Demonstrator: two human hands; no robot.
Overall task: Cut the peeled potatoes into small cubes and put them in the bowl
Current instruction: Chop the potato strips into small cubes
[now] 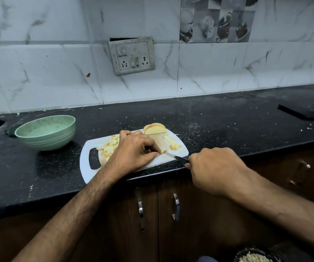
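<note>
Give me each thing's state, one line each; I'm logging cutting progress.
left hand: pinching a potato piece on the board
right hand: gripping the knife
knife: blade at the pinched piece
sliced potato half: uncubed, at board's far edge
potato cubes: piled on cutting board
green bowl: upright, no potato visible

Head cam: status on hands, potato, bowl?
Left hand pinning potato strip; right hand gripping knife, blade on strip. Cubes piled on board. Bowl looks empty. Nothing blocking.

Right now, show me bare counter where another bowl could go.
Bare black counter lies between the white cutting board and the dark phone. Crowded: the pale green bowl beside the board, both covered hands.
</note>
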